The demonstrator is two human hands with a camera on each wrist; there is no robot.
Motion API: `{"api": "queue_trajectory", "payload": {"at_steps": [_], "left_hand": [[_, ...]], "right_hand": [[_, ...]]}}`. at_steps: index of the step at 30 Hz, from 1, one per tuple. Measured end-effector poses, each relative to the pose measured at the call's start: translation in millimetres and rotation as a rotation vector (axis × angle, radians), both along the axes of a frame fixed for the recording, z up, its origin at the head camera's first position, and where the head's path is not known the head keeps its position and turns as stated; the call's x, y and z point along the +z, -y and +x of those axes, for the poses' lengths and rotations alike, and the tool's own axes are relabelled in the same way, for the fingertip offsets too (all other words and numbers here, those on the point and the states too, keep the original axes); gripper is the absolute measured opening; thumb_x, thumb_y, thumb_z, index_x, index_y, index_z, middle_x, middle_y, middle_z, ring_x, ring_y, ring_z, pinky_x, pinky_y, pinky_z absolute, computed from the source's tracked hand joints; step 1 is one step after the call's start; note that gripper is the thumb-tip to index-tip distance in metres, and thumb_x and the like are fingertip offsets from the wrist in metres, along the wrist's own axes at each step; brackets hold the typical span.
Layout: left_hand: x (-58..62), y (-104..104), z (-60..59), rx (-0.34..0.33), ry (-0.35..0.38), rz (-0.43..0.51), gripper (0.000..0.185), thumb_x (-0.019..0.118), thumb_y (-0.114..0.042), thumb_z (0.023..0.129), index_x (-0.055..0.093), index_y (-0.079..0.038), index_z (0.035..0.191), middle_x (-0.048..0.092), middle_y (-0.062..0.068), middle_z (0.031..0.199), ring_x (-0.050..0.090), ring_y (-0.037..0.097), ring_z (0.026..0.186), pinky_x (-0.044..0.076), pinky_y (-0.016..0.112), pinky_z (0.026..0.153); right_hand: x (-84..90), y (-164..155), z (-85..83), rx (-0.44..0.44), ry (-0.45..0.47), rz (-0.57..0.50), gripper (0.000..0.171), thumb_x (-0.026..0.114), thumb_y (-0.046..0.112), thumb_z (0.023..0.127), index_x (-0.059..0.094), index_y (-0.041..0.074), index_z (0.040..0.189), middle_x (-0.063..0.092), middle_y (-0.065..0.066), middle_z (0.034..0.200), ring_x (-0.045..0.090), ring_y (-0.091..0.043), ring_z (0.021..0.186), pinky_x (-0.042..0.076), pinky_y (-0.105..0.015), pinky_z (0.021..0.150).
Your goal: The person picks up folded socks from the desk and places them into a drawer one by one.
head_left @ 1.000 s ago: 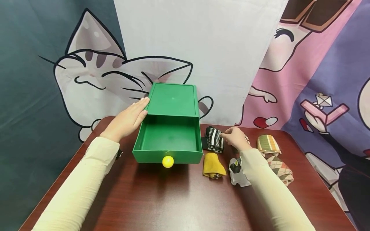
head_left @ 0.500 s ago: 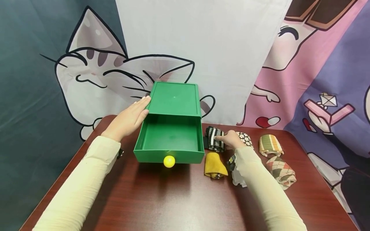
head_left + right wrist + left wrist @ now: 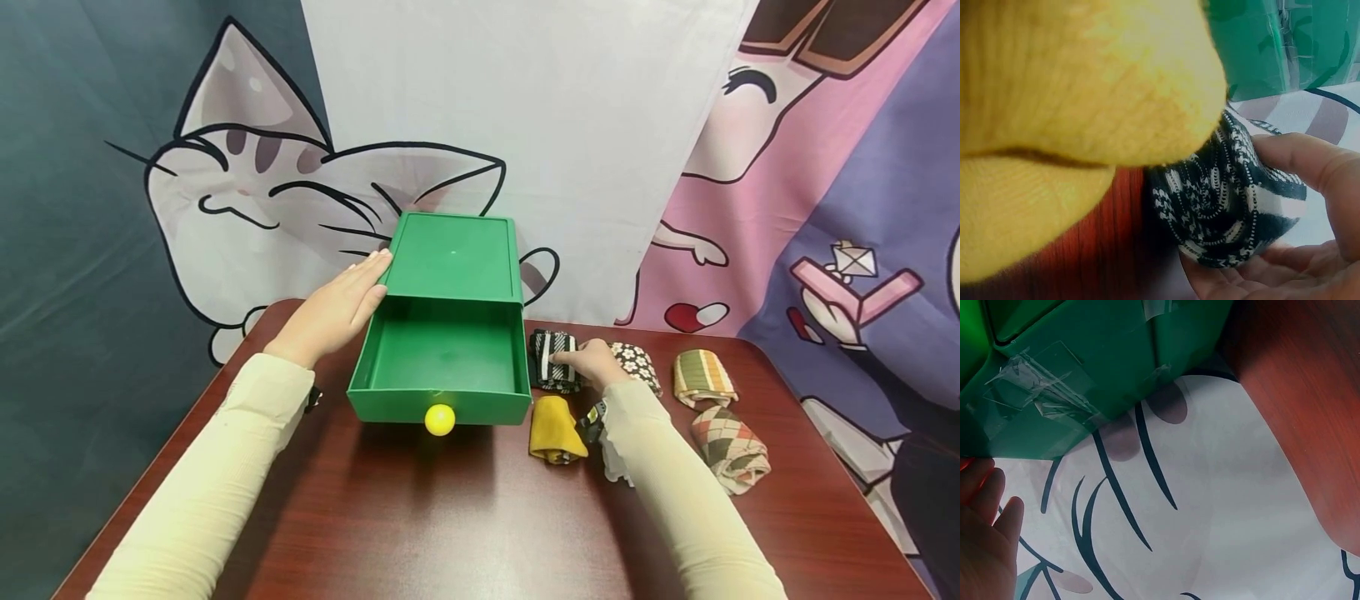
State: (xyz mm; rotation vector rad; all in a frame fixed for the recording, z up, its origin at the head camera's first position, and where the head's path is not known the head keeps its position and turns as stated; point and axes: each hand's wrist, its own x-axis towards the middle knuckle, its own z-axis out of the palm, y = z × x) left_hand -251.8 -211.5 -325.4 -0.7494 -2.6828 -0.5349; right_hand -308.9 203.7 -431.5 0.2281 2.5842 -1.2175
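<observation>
A green box point(image 3: 457, 257) stands at the middle of the table, its drawer point(image 3: 491, 408) pulled out and empty. My left hand point(image 3: 330, 315) lies with straight fingers along the box's left upper edge. Right of the drawer, my right hand point(image 3: 596, 364) holds a rolled black-and-white patterned sock point(image 3: 546, 371). In the right wrist view the thumb point(image 3: 1297, 156) presses on top of this roll and the other fingers point(image 3: 1254, 275) curl underneath. A rolled yellow sock point(image 3: 557, 433) lies just in front, covering much of the right wrist view.
Several other rolled socks lie at right: a black floral one point(image 3: 636, 367), a green-orange striped one point(image 3: 701, 379) and an argyle one point(image 3: 731, 450). My right forearm partly hides a white one point(image 3: 617, 462). A yellow ball knob point(image 3: 439, 419) juts from the drawer front. Printed cloth point(image 3: 562, 125) hangs behind the table.
My right hand has moved left and slightly down onto the black-and-white sock and taken hold of it, uncovering the floral roll. The left hand has stayed against the box.
</observation>
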Motion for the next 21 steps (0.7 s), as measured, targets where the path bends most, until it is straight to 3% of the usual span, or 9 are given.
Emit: {"api": "queue_trajectory", "payload": {"at_steps": [3, 6, 11, 14, 18, 21], "left_hand": [[-0.2, 0, 0.2, 0.001, 0.004, 0.003, 0.053, 0.037, -0.027, 0.112, 0.032, -0.001, 0.158, 0.033, 0.015, 0.162, 0.027, 0.03, 0.152, 0.022, 0.047, 0.125], [-0.2, 0, 0.5, 0.001, 0.007, 0.004, 0.053, 0.037, -0.027, 0.112, 0.032, -0.001, 0.158, 0.033, 0.015, 0.162, 0.027, 0.03, 0.152, 0.021, 0.045, 0.125], [-0.1, -1, 0.8, -0.002, 0.012, 0.007, 0.054, 0.037, -0.028, 0.112, 0.032, -0.001, 0.158, 0.033, 0.015, 0.162, 0.027, 0.03, 0.152, 0.021, 0.045, 0.125], [0.2, -1, 0.7, -0.001, 0.009, 0.003, 0.054, 0.037, -0.028, 0.112, 0.031, -0.001, 0.158, 0.033, 0.015, 0.162, 0.027, 0.03, 0.152, 0.022, 0.046, 0.125], [0.9, 0, 0.3, 0.0, 0.005, -0.007, 0.054, 0.037, -0.028, 0.112, 0.031, -0.001, 0.158, 0.033, 0.016, 0.162, 0.027, 0.03, 0.152, 0.021, 0.046, 0.125], [1.5, 0, 0.2, 0.0, 0.008, -0.011, 0.054, 0.037, -0.028, 0.112, 0.031, 0.0, 0.158, 0.033, 0.016, 0.162, 0.027, 0.03, 0.152, 0.021, 0.045, 0.125]], "right_hand": [[-1.0, 0, 0.3, -0.013, -0.008, -0.018, 0.053, 0.079, 0.031, 0.084, 0.034, 0.015, 0.063, 0.032, 0.004, 0.062, 0.045, -0.013, 0.059, 0.058, -0.034, 0.063], [-0.8, -1, 0.9, -0.027, -0.005, -0.085, 0.048, 0.079, 0.026, 0.086, 0.039, 0.013, 0.064, 0.038, 0.003, 0.065, 0.047, -0.013, 0.064, 0.061, -0.04, 0.076], [4.0, -5, 4.6, -0.057, -0.015, -0.18, 0.031, 0.078, 0.023, 0.088, 0.054, 0.008, 0.075, 0.056, -0.001, 0.076, 0.053, -0.011, 0.064, 0.061, -0.033, 0.069], [9.2, -7, 7.5, -0.062, -0.033, -0.198, 0.034, 0.079, 0.024, 0.088, 0.052, 0.009, 0.073, 0.052, 0.001, 0.073, 0.054, -0.011, 0.065, 0.06, -0.03, 0.065], [17.7, -10, 13.3, -0.052, -0.051, -0.215, 0.045, 0.078, 0.026, 0.089, 0.04, 0.012, 0.068, 0.037, 0.003, 0.067, 0.045, -0.012, 0.065, 0.055, -0.029, 0.064], [25.2, -12, 18.5, -0.052, -0.059, -0.246, 0.037, 0.077, 0.027, 0.09, 0.05, 0.007, 0.074, 0.045, 0.002, 0.072, 0.05, -0.011, 0.068, 0.058, -0.03, 0.068]]}}
